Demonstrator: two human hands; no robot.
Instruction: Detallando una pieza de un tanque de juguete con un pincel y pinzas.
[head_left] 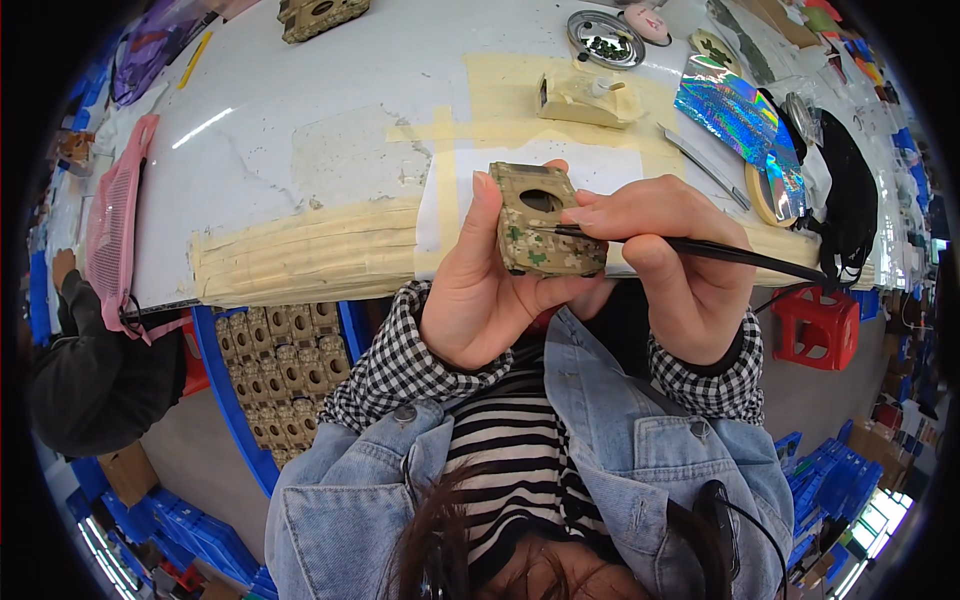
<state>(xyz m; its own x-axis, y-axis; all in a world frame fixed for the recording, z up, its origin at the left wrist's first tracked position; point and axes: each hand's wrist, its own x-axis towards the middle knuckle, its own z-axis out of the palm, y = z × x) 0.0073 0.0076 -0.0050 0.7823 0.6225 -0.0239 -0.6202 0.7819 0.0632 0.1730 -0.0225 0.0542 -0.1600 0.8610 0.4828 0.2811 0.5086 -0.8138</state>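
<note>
My left hand grips a small camouflage-patterned casing with a round hole in its upper face. It is held up above the front edge of the table. My right hand pinches a pair of black tweezers, whose tips touch or nearly touch the casing's face just below the hole. Whether the tips hold some small part is too fine to see. Beyond my hands, a round dish contains several small dark pieces. A cream-coloured block-like fixture sits on the taped area.
A blue crate at my left is filled with similar casings. Another casing lies at the far left. At the right are a metal tool, a shiny holographic sheet and a red stool. Someone's dark sleeve shows beside a pink mesh bag.
</note>
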